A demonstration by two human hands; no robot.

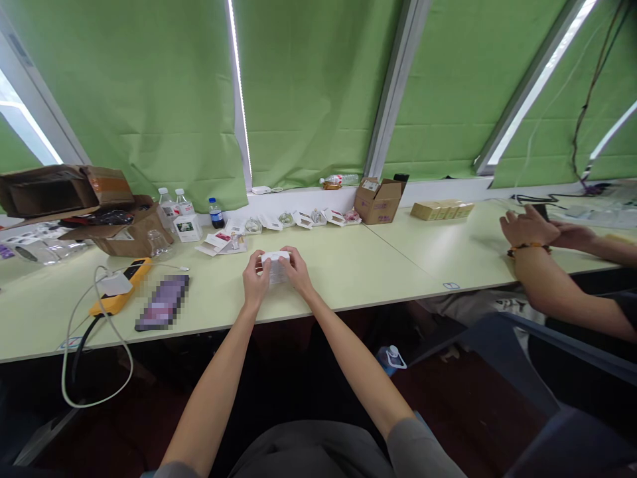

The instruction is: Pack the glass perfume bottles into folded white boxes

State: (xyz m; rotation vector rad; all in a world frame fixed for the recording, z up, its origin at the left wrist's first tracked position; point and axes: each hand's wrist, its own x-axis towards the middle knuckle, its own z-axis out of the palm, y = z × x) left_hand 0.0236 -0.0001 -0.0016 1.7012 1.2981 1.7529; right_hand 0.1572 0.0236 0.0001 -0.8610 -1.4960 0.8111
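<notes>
A small white box [277,271] is held up near the table's front edge between my two hands. My left hand [255,282] grips its left side, the thumb on the near face. On the opposite side my right hand [297,271] is closed round the box in the same way. Fine print covers the face turned to me; what is inside cannot be seen. Beyond my hands, several opened white boxes [303,220] with small coiled items lie in a row along the wall. Another opened white box [215,243] lies nearer, to the left.
At left are a pixelated phone [163,303], a yellow power strip [122,287] with a looping white cable, and cardboard boxes [119,236]. A blue-capped bottle [215,214] and a brown carton [379,201] stand at the back. A co-worker's hands [531,229] are at right.
</notes>
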